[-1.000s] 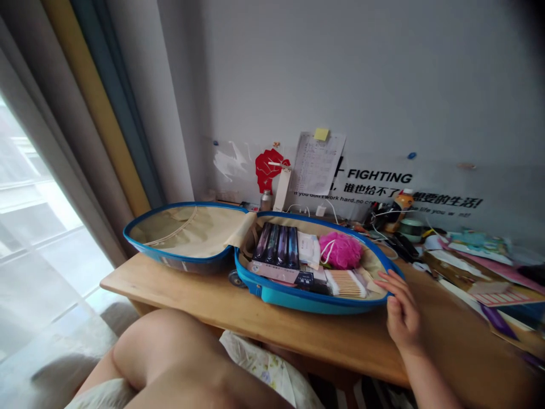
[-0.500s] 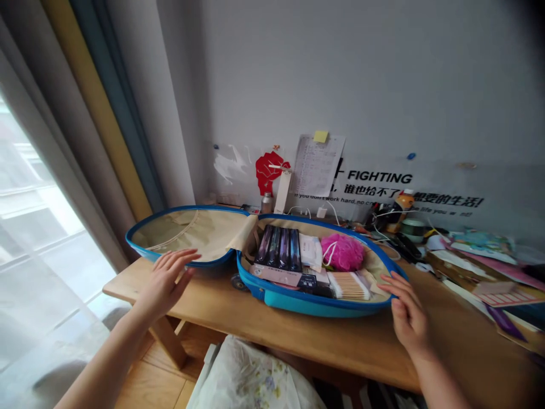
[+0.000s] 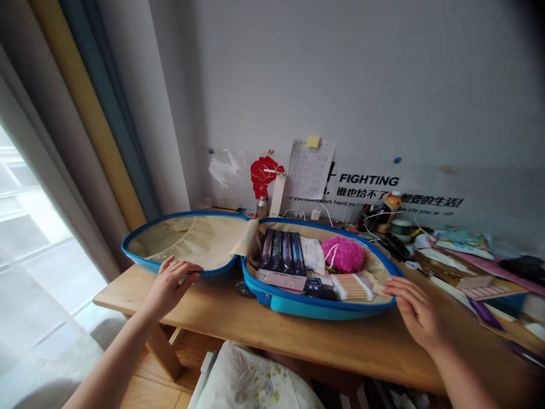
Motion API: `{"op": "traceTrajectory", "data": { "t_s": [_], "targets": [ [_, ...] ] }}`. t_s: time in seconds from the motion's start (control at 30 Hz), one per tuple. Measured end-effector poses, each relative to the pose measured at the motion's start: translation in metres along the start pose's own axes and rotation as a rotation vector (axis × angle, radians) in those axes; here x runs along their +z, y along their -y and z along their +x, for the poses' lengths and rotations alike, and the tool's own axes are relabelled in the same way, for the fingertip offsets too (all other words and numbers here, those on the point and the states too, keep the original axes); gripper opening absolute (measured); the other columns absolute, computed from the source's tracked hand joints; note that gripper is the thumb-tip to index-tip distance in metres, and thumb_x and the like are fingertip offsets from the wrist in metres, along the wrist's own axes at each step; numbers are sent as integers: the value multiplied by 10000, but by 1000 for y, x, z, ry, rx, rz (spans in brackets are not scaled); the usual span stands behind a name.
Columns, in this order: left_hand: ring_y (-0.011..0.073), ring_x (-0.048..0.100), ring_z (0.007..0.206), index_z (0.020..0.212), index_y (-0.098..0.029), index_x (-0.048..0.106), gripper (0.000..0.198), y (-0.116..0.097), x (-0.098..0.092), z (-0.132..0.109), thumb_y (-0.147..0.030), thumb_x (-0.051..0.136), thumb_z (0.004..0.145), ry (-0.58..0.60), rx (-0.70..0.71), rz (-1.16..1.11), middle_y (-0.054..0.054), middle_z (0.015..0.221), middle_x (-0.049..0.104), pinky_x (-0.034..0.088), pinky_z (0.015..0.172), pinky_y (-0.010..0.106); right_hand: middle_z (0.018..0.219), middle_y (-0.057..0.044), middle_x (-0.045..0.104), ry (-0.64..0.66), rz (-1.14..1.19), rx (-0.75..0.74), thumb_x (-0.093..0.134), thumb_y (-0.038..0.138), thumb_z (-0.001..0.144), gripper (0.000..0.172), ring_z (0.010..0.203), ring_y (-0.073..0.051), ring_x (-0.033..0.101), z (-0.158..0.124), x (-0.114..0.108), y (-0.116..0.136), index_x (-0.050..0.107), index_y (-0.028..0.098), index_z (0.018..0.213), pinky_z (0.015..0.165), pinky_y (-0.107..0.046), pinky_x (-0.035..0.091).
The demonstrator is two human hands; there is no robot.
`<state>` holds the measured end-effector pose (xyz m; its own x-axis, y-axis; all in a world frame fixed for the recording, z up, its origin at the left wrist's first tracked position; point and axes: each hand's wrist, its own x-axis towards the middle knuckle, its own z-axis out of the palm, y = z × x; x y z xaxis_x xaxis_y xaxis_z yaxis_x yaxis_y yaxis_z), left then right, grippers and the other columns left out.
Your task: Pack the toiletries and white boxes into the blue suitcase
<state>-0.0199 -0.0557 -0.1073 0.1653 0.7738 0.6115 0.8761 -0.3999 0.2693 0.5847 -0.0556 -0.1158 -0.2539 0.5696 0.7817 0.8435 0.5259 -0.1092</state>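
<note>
A small blue suitcase lies spread open on the wooden desk. Its beige-lined lid (image 3: 213,241) is on the left, and its packed half (image 3: 323,309) on the right. My left hand (image 3: 172,287) is closed on the lid's front rim, fingers above and thumb below. My right hand (image 3: 415,309) grips the right end of the packed half, fingertips over the rim. Inside lie several dark slim packs (image 3: 281,253), a white packet (image 3: 313,254), a pink bath puff (image 3: 343,254), a bundle of cotton swabs (image 3: 352,287) and a flat pale box (image 3: 281,279).
The wooden desk (image 3: 340,346) carries clutter at the right, including papers (image 3: 489,292), a green-lidded jar (image 3: 400,229) and a bottle with an orange top (image 3: 389,211). A small metallic bottle (image 3: 261,206) stands behind the suitcase. Below is a floral-covered seat (image 3: 255,378); curtains (image 3: 89,113) hang left.
My left hand has come down onto the lid's front rim and closed there. My right hand's fingers have bent over the right rim. The view has shifted slightly.
</note>
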Motion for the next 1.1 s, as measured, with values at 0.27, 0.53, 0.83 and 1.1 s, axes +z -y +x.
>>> {"op": "traceTrajectory", "data": {
  "t_s": [0.27,0.53,0.83,1.1],
  "targets": [
    [173,676,787,932,-271,729,288,-54,23,3,-381,474,1009,-39,129,-78,-7,855,759,391,1003,384,834,-116,747,-16,-25,282,425,633,916,491,859,-344,716,7,-37,-30,703,278,720,845,-529,569],
    [149,671,774,946,-251,715,258,-123,49,10,-288,475,1031,-75,227,-168,-10,848,750,400,904,347,900,-70,776,443,-82,530,457,631,838,460,837,-282,726,73,-31,15,722,260,901,713,-384,553],
    [169,674,835,1091,-251,700,266,-168,76,14,-234,444,1021,-34,305,-248,28,929,753,430,913,365,677,-67,722,698,-165,557,542,655,786,504,619,-267,705,95,18,-5,729,218,954,547,-339,483],
    [260,580,1247,1248,-294,672,336,-94,66,-5,-275,475,977,-183,158,19,60,1253,711,267,1180,479,776,-123,754,738,-131,627,543,843,676,809,718,-327,733,81,25,-22,727,169,1084,655,-433,572]
  ]
}}
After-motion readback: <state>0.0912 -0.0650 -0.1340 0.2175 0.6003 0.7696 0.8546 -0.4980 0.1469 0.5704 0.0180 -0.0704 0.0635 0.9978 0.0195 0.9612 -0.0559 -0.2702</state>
